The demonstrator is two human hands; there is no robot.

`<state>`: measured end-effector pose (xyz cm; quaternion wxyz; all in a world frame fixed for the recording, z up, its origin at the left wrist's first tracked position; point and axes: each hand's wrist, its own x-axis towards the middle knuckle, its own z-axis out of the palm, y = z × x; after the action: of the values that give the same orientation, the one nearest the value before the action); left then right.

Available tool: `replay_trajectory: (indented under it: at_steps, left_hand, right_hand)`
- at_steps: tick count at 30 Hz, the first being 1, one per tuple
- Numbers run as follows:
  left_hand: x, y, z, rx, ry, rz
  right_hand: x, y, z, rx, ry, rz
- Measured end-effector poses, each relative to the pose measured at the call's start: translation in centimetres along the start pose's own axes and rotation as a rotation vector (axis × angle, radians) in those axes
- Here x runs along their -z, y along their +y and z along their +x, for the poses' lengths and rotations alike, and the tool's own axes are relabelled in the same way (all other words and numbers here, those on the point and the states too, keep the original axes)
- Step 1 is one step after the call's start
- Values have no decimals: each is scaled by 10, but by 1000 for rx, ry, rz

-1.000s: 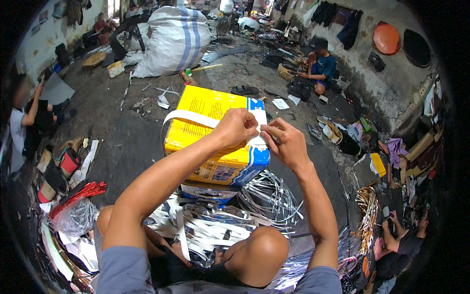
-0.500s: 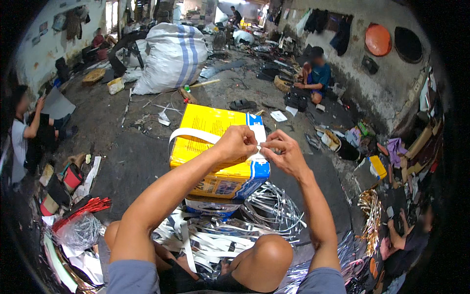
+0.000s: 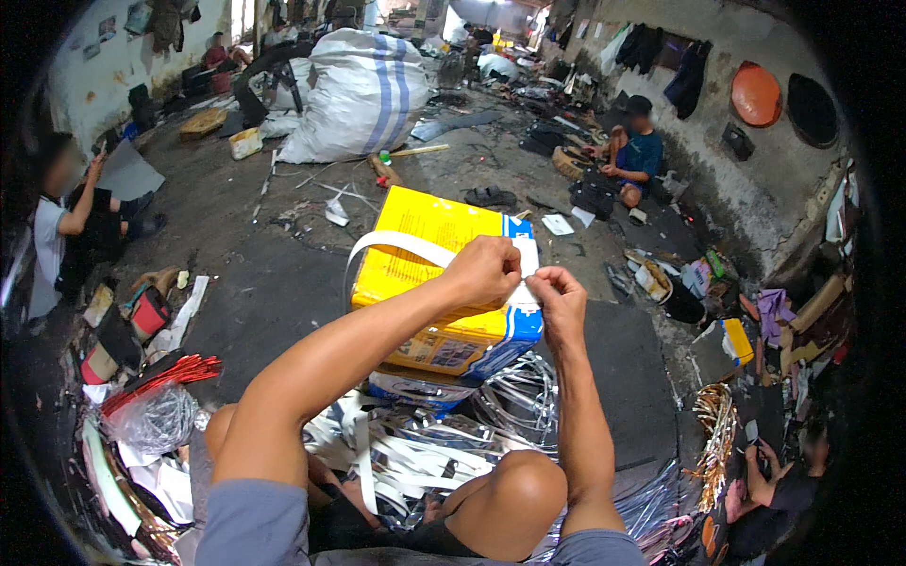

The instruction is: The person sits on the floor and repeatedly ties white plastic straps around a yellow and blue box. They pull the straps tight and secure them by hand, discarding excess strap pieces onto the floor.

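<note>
A yellow and blue cardboard box [image 3: 425, 222] stands in front of my knees. Over its top arches a white strip [image 3: 401, 243] that runs into my left hand [image 3: 484, 274], whose curled fingers are closed on it. Close beside it, at the blue edge of the box, my right hand [image 3: 562, 300] makes a pinch with thumb and forefinger. What lies between those fingertips is too small to make out. Below the box, many white and silver strips [image 3: 406, 462] are heaped between my legs.
A big white sack with blue stripes [image 3: 354, 99] stands ahead. People sit at the left [image 3: 71, 212], the far right [image 3: 637, 156] and the lower right [image 3: 788, 486]. Red strips [image 3: 175, 382] and a plastic bag [image 3: 156, 424] lie at my left, gold strips [image 3: 714, 429] at my right.
My hands have drawn slightly apart. The right hand's fingers have come closer together, near the box's blue edge. The whole view has shifted a little, so the scene sits further right.
</note>
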<state>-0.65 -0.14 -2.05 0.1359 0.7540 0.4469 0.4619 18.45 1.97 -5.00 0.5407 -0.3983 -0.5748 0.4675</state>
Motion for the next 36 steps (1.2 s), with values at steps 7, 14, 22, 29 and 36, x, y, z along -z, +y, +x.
replay_trajectory:
  at_steps: [7, 14, 22, 29, 36]
  left_hand:
    - [9, -5, 24, -51, -206, 112]
    - [-7, -4, 20, -86, -111, -92]
    - [-11, -4, 13, -91, -45, -105]
    - [-17, 0, 18, -80, -69, -132]
    - [-9, 13, 15, -53, -97, -122]
  right_hand:
    - [1, -7, 0, -84, -4, 39]
    - [12, -7, -5, -25, -99, -108]
    - [6, 6, 4, 86, -56, -233]
    - [2, 14, -10, -400, -88, 582]
    - [12, -20, 10, -440, -55, 68]
